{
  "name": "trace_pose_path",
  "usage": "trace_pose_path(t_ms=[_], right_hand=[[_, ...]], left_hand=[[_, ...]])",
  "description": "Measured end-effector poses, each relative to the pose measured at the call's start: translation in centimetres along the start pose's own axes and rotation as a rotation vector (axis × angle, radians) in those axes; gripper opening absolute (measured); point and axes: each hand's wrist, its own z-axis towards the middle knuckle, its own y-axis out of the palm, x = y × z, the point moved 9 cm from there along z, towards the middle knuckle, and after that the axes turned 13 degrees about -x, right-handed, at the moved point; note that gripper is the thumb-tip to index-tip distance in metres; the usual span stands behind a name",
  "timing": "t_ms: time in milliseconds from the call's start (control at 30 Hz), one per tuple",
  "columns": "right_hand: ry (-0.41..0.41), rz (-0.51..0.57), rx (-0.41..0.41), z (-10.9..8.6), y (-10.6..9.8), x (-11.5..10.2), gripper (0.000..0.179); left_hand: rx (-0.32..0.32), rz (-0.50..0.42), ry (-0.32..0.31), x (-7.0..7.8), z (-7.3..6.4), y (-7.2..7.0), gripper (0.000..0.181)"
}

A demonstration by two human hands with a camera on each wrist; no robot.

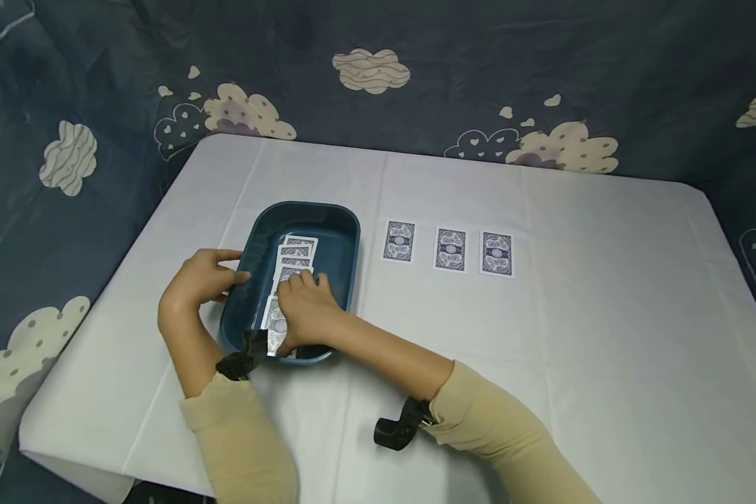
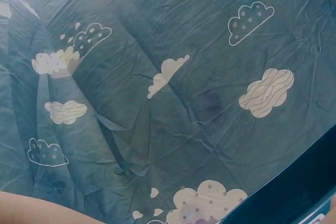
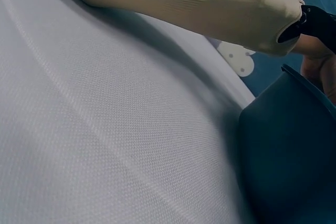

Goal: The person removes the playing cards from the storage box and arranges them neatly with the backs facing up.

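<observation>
Left of centre, the left hand grips the tray wall; the right hand, fingers bent, hold undeterminable, covers remaining cards, with three laid-out cards right of centre.

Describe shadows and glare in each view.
Head: soft shadow on the white cloth near the right sleeve; left wrist: glare whitens the backdrop at upper left; right wrist: a long shadow under the left sleeve runs to the tray.
</observation>
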Motion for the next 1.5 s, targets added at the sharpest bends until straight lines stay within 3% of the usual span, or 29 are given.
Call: trace_pose_path(t_ms=[333, 567, 667, 767, 833, 933, 1000, 1067, 1167, 1300, 1400, 1500], right_hand=[[-0.14, -0.038, 0.045, 0.1, -0.6, -0.7, 0.085], [-0.163, -0.085, 0.036, 0.3, -0.4, -0.9, 0.085], [-0.174, -0.088, 0.084, -0.1, -1.3, -0.5, 0.09], [-0.171, -0.019, 0.163, -1.7, -3.9, 1.1, 0.096], [-0.153, 0.064, 0.242, -3.8, -6.5, 3.6, 0.099], [-0.101, 0.152, 0.403, -8.2, -10.3, 9.5, 0.098], [-0.04, 0.164, 0.483, -11.5, -11.7, 14.3, 0.097], [0.021, 0.156, 0.496, -14.0, -12.0, 19.0, 0.096], [0.112, 0.175, 0.398, -16.7, -9.9, 25.7, 0.095], [0.249, 0.208, 0.17, -19.0, -4.4, 32.8, 0.091], [0.333, 0.189, 0.042, -19.9, -0.7, 36.0, 0.091], [0.346, 0.192, 0.001, -19.9, 1.1, 37.4, 0.09]], left_hand=[[0.013, -0.008, -0.004, 0.4, -0.1, -0.1, 0.056], [-0.009, -0.016, 0.003, 0.3, -0.1, 0.1, 0.056], [-0.022, -0.012, 0.008, 0.2, -0.2, 0.2, 0.057], [-0.031, -0.007, 0.011, -0.1, -0.4, 0.3, 0.057], [-0.039, -0.004, 0.001, -0.3, -0.4, 0.4, 0.058], [-0.053, -0.013, -0.007, -0.3, -0.3, 0.8, 0.059], [-0.059, -0.007, -0.007, -0.1, -0.1, 0.9, 0.06], [-0.056, -0.01, -0.004, -0.2, -0.1, 0.9, 0.06], [-0.053, -0.008, 0.007, -0.2, -0.1, 0.9, 0.06], [-0.06, -0.005, 0.011, -0.2, 0.0, 1.0, 0.06], [-0.061, 0.006, 0.008, -0.2, -0.1, 0.9, 0.061], [-0.058, 0.01, 0.01, -0.1, -0.1, 0.9, 0.061]])
